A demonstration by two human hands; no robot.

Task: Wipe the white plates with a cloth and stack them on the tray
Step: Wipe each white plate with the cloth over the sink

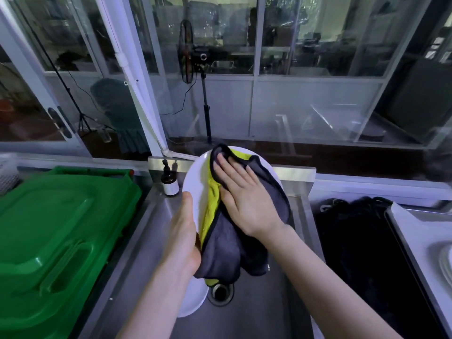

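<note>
I hold a white plate (195, 177) tilted up over the steel sink (256, 309). My left hand (184, 231) grips its left rim, thumb lying on the plate's face. A grey and yellow cloth (227, 248) drapes over the plate and hangs down below it. My right hand (241, 192) presses flat on the cloth with straight fingers. Another white plate (193, 299) lies in the sink beneath my left arm, next to the drain. At the far right edge, white plates (446, 263) sit on a tray (415, 243).
A green plastic bin lid (56, 231) fills the left side. A brown pump bottle (169, 179) stands at the sink's back corner. A black basket or mat (362, 253) lies right of the sink. Glass partitions and a fan stand (206, 106) rise behind.
</note>
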